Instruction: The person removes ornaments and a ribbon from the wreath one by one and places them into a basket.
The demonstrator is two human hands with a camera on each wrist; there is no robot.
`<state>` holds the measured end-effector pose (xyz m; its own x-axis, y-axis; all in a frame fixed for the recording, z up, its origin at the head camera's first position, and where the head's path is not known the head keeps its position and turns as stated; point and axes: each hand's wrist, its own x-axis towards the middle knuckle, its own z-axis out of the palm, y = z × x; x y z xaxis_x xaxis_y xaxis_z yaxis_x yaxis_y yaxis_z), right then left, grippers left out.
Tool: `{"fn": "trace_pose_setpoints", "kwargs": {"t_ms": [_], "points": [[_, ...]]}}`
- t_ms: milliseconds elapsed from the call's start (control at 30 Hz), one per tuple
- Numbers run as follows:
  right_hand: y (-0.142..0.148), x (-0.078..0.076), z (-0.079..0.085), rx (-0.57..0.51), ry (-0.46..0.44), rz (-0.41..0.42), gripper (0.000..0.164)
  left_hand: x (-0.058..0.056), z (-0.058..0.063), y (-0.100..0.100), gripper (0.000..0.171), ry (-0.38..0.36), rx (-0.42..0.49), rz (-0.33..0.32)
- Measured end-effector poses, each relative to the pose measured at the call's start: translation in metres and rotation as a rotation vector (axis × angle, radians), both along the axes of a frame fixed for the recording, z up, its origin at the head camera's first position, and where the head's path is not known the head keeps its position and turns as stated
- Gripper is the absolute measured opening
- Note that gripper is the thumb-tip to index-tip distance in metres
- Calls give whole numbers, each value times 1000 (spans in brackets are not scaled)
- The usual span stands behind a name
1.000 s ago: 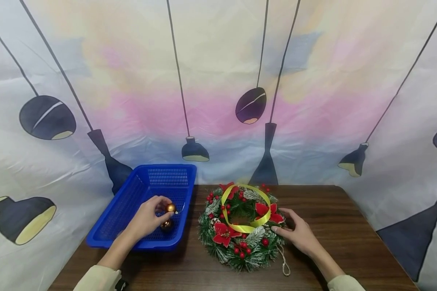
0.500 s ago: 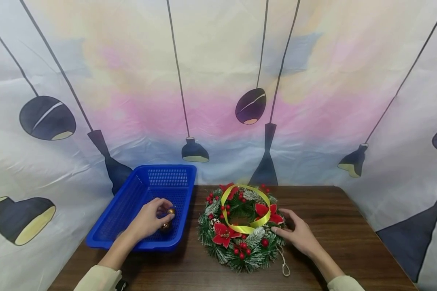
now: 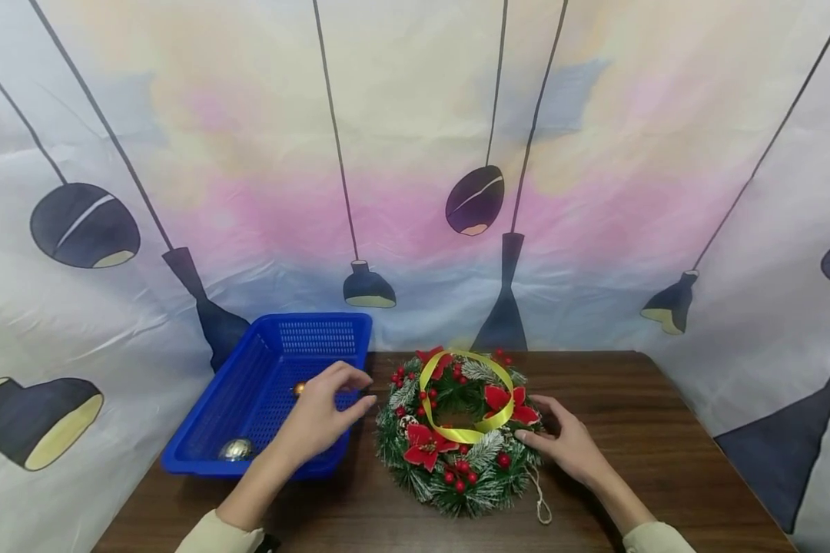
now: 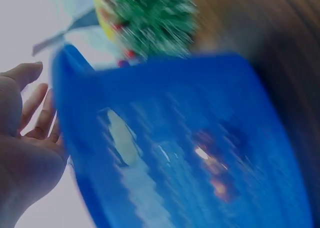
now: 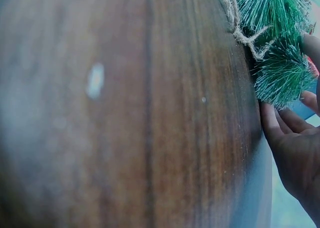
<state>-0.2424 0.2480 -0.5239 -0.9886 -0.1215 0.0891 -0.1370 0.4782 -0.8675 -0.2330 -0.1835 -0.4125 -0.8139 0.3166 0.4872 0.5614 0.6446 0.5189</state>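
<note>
My left hand point(image 3: 321, 418) is over the right rim of the blue plastic basket point(image 3: 321, 321), fingers loosely bent, with nothing seen between them and the thumb. In the left wrist view, the same hand point(image 4: 30, 113) is beside the basket's wall. A gold Christmas ball point(image 3: 299, 389) lies in the basket, partly hidden by that hand. A silvery ball point(image 3: 236, 449) sits near its front corner. My right hand point(image 3: 567, 442) holds the right edge of a green Christmas wreath point(image 3: 484, 495), its thumb on top. The right wrist view shows the fingers point(image 5: 270, 119) against the underside of the greenery.
A yellow ribbon loop point(image 3: 466, 436) stands on the wreath among red poinsettias and berries. A twine loop point(image 3: 543, 513) trails from it onto the brown wooden table point(image 3: 636, 407). A printed cloth backdrop point(image 3: 415, 138) hangs behind. The left wrist view is blurred.
My left hand has let go of the gold ball in the basket and moved right, toward the wreath. The silvery ball has come into sight. The right hand and wreath have stayed still.
</note>
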Motion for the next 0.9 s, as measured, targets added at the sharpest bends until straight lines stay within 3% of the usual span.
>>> {"fn": "trace_pose_setpoints", "kwargs": {"t_ms": [133,233,433,900], "points": [[0,1,0,-3,2,-5,75,5,8,30,22,-23,17,-95],[0,1,0,-8,2,-3,75,7,8,48,22,-51,13,-133],[0,0,-1,-8,0,2,76,7,-3,79,21,-110,-14,-225],[-2,1,0,-17,-5,-5,74,-5,-24,128,30,-194,-133,-350]]}}
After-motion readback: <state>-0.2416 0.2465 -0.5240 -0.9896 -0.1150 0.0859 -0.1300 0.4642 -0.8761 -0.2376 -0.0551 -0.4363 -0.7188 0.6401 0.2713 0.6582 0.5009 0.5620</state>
